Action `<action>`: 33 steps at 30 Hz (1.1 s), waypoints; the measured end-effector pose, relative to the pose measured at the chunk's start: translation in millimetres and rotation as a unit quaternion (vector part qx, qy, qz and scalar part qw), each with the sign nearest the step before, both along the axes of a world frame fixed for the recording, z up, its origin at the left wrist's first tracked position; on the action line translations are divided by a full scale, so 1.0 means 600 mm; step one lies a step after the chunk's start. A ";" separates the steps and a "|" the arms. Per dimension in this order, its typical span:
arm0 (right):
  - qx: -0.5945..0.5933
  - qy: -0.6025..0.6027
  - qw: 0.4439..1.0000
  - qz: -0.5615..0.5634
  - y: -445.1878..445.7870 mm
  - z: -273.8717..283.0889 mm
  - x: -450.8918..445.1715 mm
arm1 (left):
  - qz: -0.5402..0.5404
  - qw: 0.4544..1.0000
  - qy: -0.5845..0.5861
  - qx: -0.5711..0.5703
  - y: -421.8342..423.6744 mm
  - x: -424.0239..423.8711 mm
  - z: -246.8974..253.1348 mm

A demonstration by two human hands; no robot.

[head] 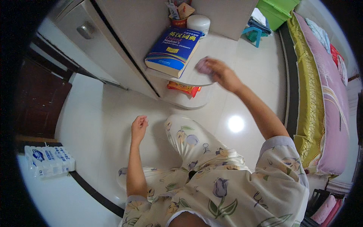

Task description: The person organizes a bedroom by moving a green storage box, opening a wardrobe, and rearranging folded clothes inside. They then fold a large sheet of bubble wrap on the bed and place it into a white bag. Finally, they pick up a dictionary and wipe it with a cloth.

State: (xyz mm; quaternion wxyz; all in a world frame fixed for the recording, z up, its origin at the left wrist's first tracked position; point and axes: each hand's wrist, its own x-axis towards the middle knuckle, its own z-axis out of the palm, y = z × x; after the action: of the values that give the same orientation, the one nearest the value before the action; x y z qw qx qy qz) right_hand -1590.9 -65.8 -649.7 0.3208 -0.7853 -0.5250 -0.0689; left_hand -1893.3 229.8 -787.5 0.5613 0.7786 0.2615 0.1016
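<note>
My right hand (222,73) grips a crumpled mauve cloth (204,65), slightly blurred, at the right edge of a pale rounded corner shelf (195,78). Just left of the cloth, a thick blue dictionary (173,51) lies flat on that shelf, its cover bearing writing. Behind the book stands a white lidded round container (198,24) next to a red tub (179,22) filled with packets. Over the floor on the left, my left hand (139,124) hangs with loosely curled fingers and holds nothing visible.
Red and yellow packets (184,88) lie on the lower shelf (187,104). At left are a cabinet door with a metal knob (85,30) and a wrapped pack of paper rolls (49,161). A bed (331,113), blue stool (257,35) and green storage box (276,12) stand right.
</note>
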 end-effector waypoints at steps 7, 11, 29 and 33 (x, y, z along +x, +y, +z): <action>0.016 -0.028 0.991 -0.129 0.021 -0.015 0.061 | 0.129 0.972 -0.181 -0.080 -0.095 0.181 0.205; 0.032 -0.032 0.990 -0.135 0.030 -0.019 0.061 | 0.174 0.957 -0.228 0.051 -0.082 0.275 0.242; 0.050 -0.013 0.989 -0.139 0.042 -0.009 0.046 | 0.189 0.976 -0.055 -0.088 -0.143 0.325 0.258; 0.028 -0.009 0.990 -0.137 0.040 -0.015 0.048 | 0.260 0.945 -0.010 -0.198 -0.191 0.305 0.279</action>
State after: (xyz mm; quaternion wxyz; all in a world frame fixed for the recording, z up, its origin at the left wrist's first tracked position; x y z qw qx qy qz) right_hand -1562.3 -41.7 -658.9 0.3257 -0.8398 -0.4134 -0.1335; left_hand -1710.4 115.4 -620.0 0.6607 0.5558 0.4638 0.1984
